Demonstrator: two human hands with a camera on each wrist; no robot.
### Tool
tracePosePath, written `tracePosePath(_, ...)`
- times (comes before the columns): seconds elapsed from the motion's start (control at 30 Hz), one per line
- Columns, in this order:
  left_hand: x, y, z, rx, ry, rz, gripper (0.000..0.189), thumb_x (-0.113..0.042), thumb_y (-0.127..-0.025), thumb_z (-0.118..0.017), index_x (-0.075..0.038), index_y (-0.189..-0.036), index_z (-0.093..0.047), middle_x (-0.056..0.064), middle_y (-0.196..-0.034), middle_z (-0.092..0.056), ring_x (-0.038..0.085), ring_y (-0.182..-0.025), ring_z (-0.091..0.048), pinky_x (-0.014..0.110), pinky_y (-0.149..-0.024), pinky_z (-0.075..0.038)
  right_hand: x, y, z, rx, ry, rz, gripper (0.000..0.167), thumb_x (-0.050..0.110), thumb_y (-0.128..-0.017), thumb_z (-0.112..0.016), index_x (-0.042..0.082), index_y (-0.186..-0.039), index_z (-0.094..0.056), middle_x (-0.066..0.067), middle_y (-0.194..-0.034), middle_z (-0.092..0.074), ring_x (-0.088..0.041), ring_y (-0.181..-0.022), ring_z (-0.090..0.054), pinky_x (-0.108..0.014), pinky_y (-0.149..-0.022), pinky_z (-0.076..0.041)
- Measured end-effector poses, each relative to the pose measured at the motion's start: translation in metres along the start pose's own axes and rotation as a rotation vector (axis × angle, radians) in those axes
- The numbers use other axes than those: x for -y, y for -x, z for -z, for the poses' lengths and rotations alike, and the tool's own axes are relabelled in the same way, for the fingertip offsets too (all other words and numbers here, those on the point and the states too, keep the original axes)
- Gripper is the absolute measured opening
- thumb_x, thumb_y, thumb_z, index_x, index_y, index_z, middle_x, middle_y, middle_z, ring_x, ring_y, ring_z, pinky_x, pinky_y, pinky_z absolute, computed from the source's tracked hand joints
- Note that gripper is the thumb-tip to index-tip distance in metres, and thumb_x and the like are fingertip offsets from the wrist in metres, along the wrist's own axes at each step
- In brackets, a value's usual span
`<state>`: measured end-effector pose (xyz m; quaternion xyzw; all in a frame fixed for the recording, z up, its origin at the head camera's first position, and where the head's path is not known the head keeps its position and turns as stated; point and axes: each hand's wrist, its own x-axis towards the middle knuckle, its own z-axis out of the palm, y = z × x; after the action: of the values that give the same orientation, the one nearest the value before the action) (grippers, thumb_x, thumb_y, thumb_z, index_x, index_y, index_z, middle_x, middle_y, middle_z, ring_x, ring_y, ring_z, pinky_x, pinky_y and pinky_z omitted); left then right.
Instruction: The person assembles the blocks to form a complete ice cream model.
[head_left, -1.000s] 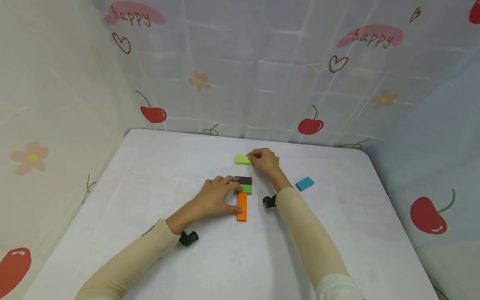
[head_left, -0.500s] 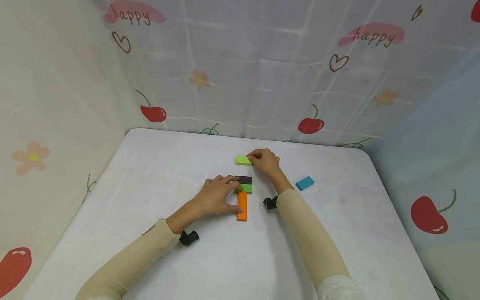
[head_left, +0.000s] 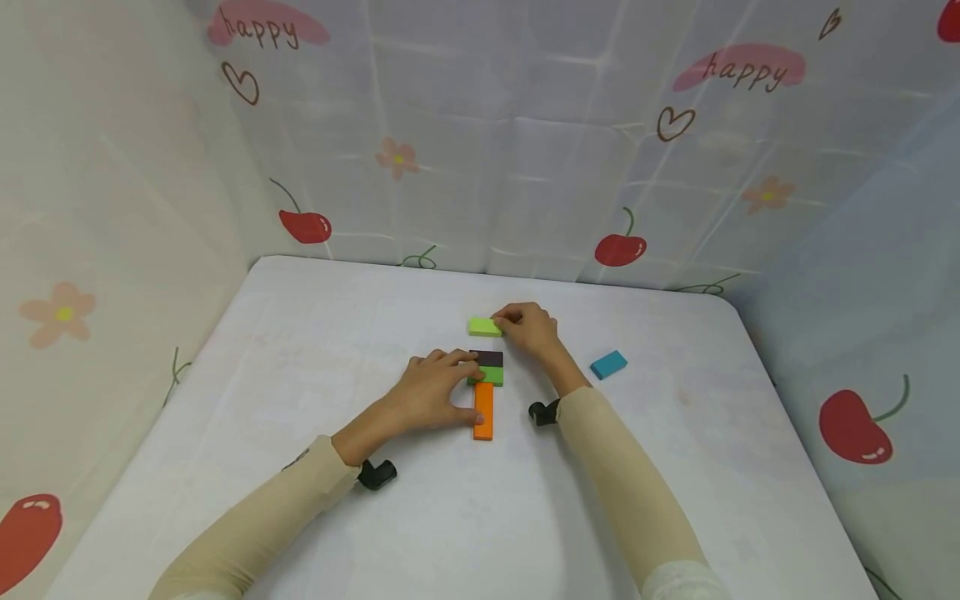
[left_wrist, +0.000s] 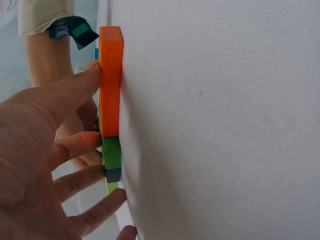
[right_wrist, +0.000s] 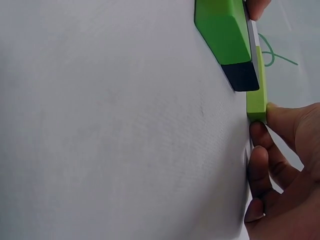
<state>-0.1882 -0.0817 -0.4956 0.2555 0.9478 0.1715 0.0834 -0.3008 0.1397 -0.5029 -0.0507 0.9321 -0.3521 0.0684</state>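
Observation:
An orange block point(head_left: 483, 412) lies lengthwise on the table, its far end against a green block point(head_left: 492, 377). Right behind the green one is a dark block point(head_left: 492, 358). Spread over their left side, my left hand point(head_left: 429, 393) rests its thumb on the orange block and its fingertips on the green and dark blocks. My right hand point(head_left: 531, 329) pinches the right end of a lime block point(head_left: 482, 327) between thumb and fingers, low on the table. A gap separates the lime block from the dark one. In the right wrist view the lime block point(right_wrist: 256, 102) lies beyond the dark block point(right_wrist: 241, 76).
A blue block point(head_left: 608, 365) lies apart, to the right of my right wrist. Both sleeves carry a small black wrist device point(head_left: 377, 475). The white tabletop point(head_left: 465, 525) ends at a printed curtain point(head_left: 510, 167) at the back, with curtains on both sides.
My right hand has drawn the lime block slightly nearer, so the gap to the dark block is narrower. The left hand keeps its place on the blocks.

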Motion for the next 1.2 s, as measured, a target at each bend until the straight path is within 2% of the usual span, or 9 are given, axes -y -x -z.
tracePosePath(0.37,-0.001,0.001,0.002,0.000,-0.004,-0.004,0.062,-0.063,-0.087,-0.083,-0.032,-0.139,-0.069,-0.004,-0.167,-0.049,0.030,-0.146,-0.051,0.063,-0.111,-0.042,-0.003,0.010,0.001,0.012,-0.016,0.037,0.022,0.032,-0.108,-0.066,0.019,-0.117,-0.082,-0.006,-0.116,-0.079,-0.029,-0.109,-0.065,-0.060,-0.112,-0.032)
tracePosePath(1.2,0.000,0.000,0.000,0.009,-0.003,0.007,0.062,-0.064,-0.087,-0.083,-0.033,-0.139,-0.068,-0.004,-0.168,-0.049,0.031,-0.146,-0.050,0.063,-0.112,-0.041,-0.005,0.027,-0.003,0.045,-0.010,0.060,0.017,0.031,-0.108,-0.066,0.021,-0.113,-0.080,-0.003,-0.101,-0.073,-0.026,-0.100,-0.061,-0.062,-0.110,-0.031)
